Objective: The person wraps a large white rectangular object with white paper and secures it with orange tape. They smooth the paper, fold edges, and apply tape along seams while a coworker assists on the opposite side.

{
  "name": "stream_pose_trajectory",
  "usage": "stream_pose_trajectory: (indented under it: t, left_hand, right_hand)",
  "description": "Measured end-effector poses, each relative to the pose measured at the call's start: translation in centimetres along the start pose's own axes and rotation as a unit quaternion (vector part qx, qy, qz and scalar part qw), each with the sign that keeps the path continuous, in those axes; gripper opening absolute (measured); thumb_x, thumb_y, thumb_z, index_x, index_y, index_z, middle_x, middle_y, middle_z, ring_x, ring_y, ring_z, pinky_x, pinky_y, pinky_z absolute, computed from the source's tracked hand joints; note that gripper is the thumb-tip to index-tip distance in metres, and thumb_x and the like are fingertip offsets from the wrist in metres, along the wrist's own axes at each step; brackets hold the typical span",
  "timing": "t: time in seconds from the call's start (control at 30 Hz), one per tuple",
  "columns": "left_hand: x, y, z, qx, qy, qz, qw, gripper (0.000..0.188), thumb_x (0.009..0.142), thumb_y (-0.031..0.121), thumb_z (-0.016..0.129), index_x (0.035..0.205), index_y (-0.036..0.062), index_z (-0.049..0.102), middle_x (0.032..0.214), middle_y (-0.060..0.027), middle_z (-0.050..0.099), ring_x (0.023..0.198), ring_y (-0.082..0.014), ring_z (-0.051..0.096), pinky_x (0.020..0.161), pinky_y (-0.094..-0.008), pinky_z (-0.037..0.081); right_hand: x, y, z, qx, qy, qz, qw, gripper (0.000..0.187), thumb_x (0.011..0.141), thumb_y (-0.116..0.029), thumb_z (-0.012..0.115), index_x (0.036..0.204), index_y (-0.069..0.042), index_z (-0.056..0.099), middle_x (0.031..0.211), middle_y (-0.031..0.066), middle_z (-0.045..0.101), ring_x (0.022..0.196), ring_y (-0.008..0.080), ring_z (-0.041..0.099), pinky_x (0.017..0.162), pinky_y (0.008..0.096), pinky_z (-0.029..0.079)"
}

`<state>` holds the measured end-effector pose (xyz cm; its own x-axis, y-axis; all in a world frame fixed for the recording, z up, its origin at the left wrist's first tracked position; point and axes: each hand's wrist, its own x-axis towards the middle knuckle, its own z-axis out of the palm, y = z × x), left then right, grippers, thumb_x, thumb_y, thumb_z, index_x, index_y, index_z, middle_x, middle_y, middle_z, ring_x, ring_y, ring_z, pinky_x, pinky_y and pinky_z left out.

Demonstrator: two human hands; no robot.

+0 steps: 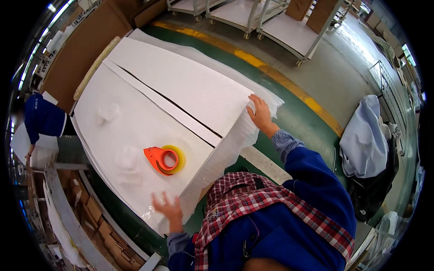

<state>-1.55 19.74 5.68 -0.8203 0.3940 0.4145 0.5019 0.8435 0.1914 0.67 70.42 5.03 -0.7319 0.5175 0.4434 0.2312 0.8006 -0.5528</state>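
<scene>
Both hands, left hand [168,208] and right hand [261,113], press open fingers on the white panel's [135,113] edges.

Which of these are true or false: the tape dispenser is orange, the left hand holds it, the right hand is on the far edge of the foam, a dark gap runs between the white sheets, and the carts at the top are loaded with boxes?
1. The tape dispenser is orange. True; its roll looks yellow.
2. The left hand holds it. False: the hand lies flat on the white sheets' near edge, apart from the dispenser.
3. The right hand is on the far edge of the foam. True.
4. A dark gap runs between the white sheets. True.
5. The carts are loaded with boxes. False: their flat tops look bare.
</scene>
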Motion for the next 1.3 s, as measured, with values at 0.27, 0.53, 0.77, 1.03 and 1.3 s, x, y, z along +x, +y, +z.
stream_pose_trajectory:
  t: [0.27, 0.53, 0.77, 1.03, 1.3]
  left_hand:
    - [14.0, 16.3, 10.6, -0.164, -0.100, 0.114, 0.975, 0.086, 0.069, 0.054, 0.070, 0.134, 0.0067, 0.041, 0.143, -0.0354, 0.015, 0.132, -0.0489, 0.018, 0.106, -0.0558, 0.016]
    - [17.0, 18.4, 12.8, -0.147, -0.177, 0.036, 0.973, 0.104, 0.066, 0.070, 0.062, 0.138, 0.0000, 0.033, 0.142, -0.0394, 0.007, 0.135, -0.0486, 0.004, 0.108, -0.0567, 0.004]
    - [17.1, 18.6, 12.0, -0.171, -0.166, 0.032, 0.971, 0.096, 0.064, 0.061, 0.069, 0.132, 0.0004, 0.039, 0.145, -0.0313, 0.016, 0.136, -0.0437, 0.013, 0.109, -0.0549, 0.009]
    - [17.0, 18.5, 12.1, -0.114, -0.160, 0.042, 0.980, 0.088, 0.062, 0.059, 0.071, 0.128, 0.0046, 0.047, 0.145, -0.0257, 0.025, 0.135, -0.0411, 0.020, 0.109, -0.0542, 0.014]
    - [17.8, 19.4, 11.4, -0.072, -0.199, 0.079, 0.974, 0.088, 0.058, 0.054, 0.074, 0.128, 0.0073, 0.047, 0.144, -0.0227, 0.028, 0.134, -0.0399, 0.024, 0.108, -0.0542, 0.016]
  right_hand:
    - [7.2, 0.2, 4.2, -0.106, -0.122, 0.101, 0.982, 0.056, 0.084, -0.034, 0.059, 0.131, -0.009, 0.043, 0.140, 0.0171, 0.038, 0.127, 0.0336, 0.036, 0.101, 0.0476, 0.029]
    - [8.0, 0.7, 6.1, -0.105, -0.176, 0.033, 0.978, 0.069, 0.081, -0.045, 0.062, 0.134, -0.007, 0.039, 0.139, 0.0185, 0.037, 0.125, 0.0356, 0.037, 0.098, 0.0497, 0.031]
    - [7.5, 0.9, 6.2, -0.088, -0.161, -0.014, 0.983, 0.074, 0.079, -0.045, 0.063, 0.134, -0.003, 0.035, 0.134, 0.0238, 0.038, 0.116, 0.0401, 0.042, 0.093, 0.0515, 0.033]
    - [7.9, 2.4, 5.9, -0.012, -0.228, -0.057, 0.972, 0.085, 0.074, -0.039, 0.070, 0.136, 0.003, 0.029, 0.132, 0.0278, 0.037, 0.110, 0.0417, 0.046, 0.089, 0.0491, 0.039]
    - [10.3, 3.6, 3.9, 0.098, -0.342, 0.045, 0.933, 0.089, 0.072, -0.036, 0.073, 0.134, 0.006, 0.027, 0.126, 0.0269, 0.042, 0.108, 0.0400, 0.051, 0.086, 0.0432, 0.046]
